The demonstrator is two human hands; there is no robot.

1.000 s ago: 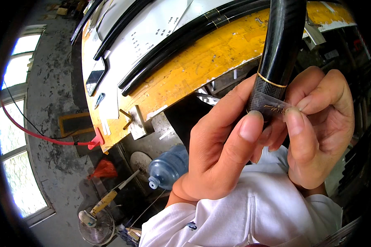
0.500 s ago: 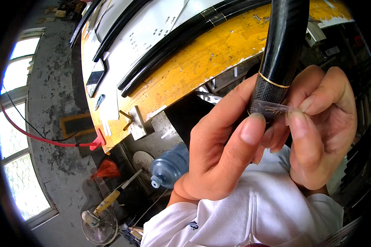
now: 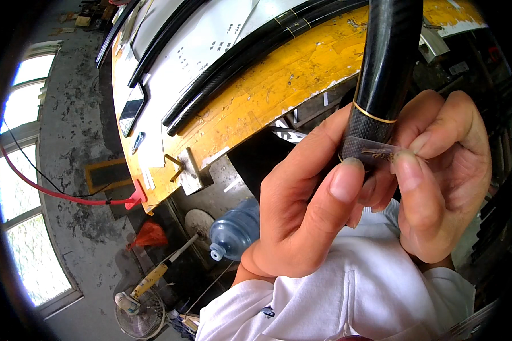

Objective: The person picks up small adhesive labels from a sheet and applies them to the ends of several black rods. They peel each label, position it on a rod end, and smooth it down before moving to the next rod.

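A glossy black tube (image 3: 389,62) comes down from the top, with a thin gold ring (image 3: 374,113) near its woven-patterned lower end. My left hand (image 3: 301,204) is closed round that end, its thumb in front beside the edge of a clear film strip (image 3: 372,151). Small gold markings show on the film. Its left part lies against the tube, while the right part stretches away to my right hand (image 3: 446,182), which pinches it between thumb and forefinger. The fingers behind the tube are partly hidden.
A yellow worktable (image 3: 301,74) carries more black tubes (image 3: 239,65), white paper sheets (image 3: 210,34), a phone-like dark object (image 3: 132,111) and a metal block (image 3: 190,172). Below stand a blue water jug (image 3: 236,227) and a fan (image 3: 141,312). A red hose (image 3: 68,195) runs left.
The tube's lower end and the film have shifted very slightly left in view. The film's gold markings show a little more plainly. Both hands keep their hold.
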